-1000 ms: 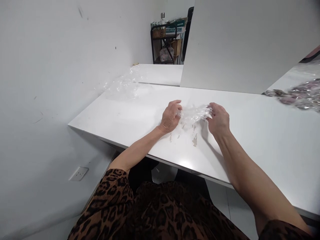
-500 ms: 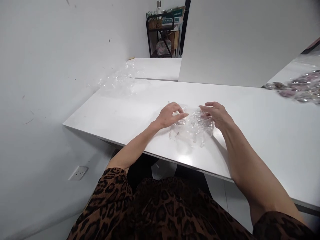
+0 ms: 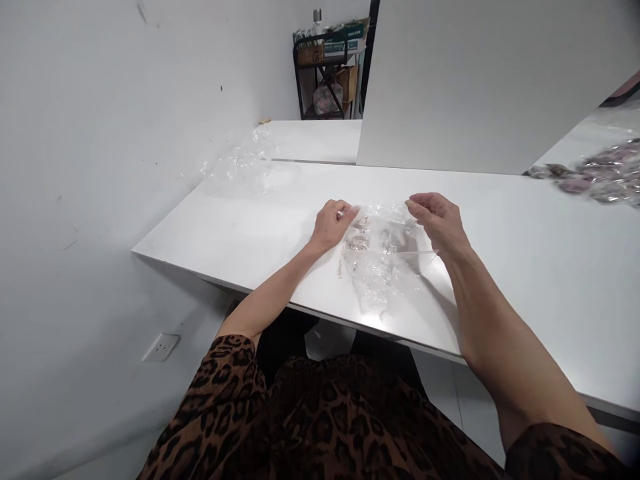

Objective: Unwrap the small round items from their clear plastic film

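A clear plastic bag (image 3: 383,273) is stretched between my two hands just over the white table. My left hand (image 3: 334,223) pinches its far left edge between thumb and fingers. Its far right edge is pinched by my right hand (image 3: 437,217). Small brownish items (image 3: 359,237) show by the left part of the plastic; their kind, and whether they lie inside or under it, I cannot make out. Beside the bag's left side, a few tan crumbs (image 3: 340,268) lie on the table.
Crumpled clear plastic (image 3: 245,163) lies by the wall at the table's (image 3: 200,233) far left. Several wrapped pinkish and brown items (image 3: 600,175) sit at the far right. A white panel (image 3: 450,87) stands along the back, with a black shelf rack (image 3: 323,63) beyond.
The bunched plastic has been spread out flatter between my hands. My left hand has shifted slightly left and away from me; my right hand has risen and its fingers have closed.
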{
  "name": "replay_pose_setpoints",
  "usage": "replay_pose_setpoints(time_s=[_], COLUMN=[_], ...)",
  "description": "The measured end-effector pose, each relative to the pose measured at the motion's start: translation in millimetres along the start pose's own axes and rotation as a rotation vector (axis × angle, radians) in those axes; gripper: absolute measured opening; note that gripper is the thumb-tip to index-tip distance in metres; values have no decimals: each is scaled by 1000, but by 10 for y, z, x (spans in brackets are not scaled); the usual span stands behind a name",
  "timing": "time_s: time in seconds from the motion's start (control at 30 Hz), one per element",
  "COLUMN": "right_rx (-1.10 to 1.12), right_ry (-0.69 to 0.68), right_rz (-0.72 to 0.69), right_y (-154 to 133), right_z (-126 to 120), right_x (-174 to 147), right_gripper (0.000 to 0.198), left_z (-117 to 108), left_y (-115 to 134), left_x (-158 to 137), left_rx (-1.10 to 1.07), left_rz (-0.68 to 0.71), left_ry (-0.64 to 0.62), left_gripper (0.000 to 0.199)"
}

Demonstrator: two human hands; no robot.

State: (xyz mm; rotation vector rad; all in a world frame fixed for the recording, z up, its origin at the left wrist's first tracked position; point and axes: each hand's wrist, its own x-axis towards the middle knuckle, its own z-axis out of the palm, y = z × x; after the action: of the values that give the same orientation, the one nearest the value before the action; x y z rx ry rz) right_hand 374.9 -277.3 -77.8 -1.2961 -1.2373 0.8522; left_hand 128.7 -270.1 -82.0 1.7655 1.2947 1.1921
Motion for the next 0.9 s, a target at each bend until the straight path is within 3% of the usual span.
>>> replay_pose_setpoints(time_s=[0.17,0.27,0.3,0.4,0.5,0.6,0.73,0.9], right_rx=[-27,-81,-106,-172,-257,-342,-266,156], right_ry=[-138,-207,-227,-295,-287,-193,-125,-68], right_rz=[-31,30,50,111,149,172,192,242], right_y=[-37,0,23,103,168,205,192,43], right_z=[31,18,13,17,60,122,163,137], right_x=[-24,1,12,47,80,107,101,45], right_gripper=[69,94,102,115,100,64,12,15], left_z=[102,174,191,216,212,198,133,-73], left_y=[163,322,354,364,308,277,256,163], left_x=[353,565,593,490,196,-63,-162,-73], left_rx=[-290,-481,-500,-227,311,627,631,333], left_rz=[-173,-171,-168,-185,-200,-184,-198,-314], left_ry=[10,-32,-47,-110,-240,-359,-390,-248], left_gripper=[35,28,33,65,82,86,86,80])
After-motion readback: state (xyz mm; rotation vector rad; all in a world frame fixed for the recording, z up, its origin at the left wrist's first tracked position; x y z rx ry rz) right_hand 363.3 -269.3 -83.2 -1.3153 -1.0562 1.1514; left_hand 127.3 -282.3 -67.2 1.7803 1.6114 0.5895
